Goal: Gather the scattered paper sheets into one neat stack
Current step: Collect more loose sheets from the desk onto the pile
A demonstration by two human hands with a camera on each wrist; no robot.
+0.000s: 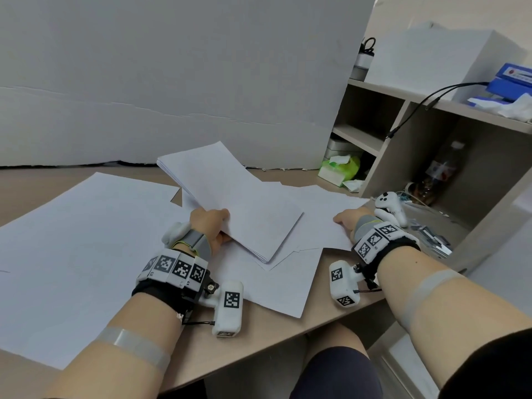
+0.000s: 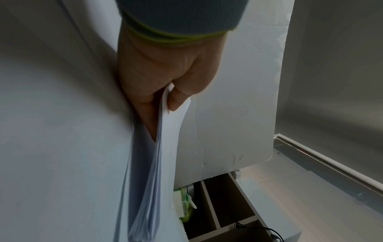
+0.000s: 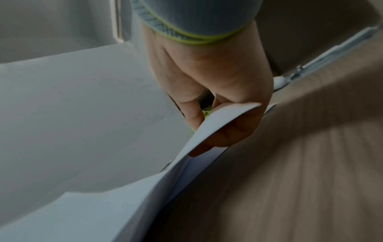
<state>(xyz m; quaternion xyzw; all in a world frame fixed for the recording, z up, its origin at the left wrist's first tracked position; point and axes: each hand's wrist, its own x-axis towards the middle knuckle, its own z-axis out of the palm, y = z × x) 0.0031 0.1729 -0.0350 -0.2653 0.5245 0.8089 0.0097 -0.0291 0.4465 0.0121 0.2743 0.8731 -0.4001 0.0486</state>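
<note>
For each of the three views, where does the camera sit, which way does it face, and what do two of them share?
Head: worn high, facing forward and down at the desk; both forearms show, left hand, right hand.
Left wrist: looks along the left hand gripping the paper stack.
Right wrist: looks along the right hand pinching a loose sheet.
Shared: head and left wrist both show the stack and the green tissue pack.

We note paper stack (image 1: 230, 197) in left-hand (image 1: 208, 223) grip: thin matt white sheets, smooth. Sheet (image 3: 217, 124) pinched by right hand (image 3: 209, 78): same matt paper, pliable. Beneath both grips, desk (image 1: 288, 326): matt beige wood-grain laminate. Beyond grips, backboard (image 1: 172, 82): matt white, creased.
</note>
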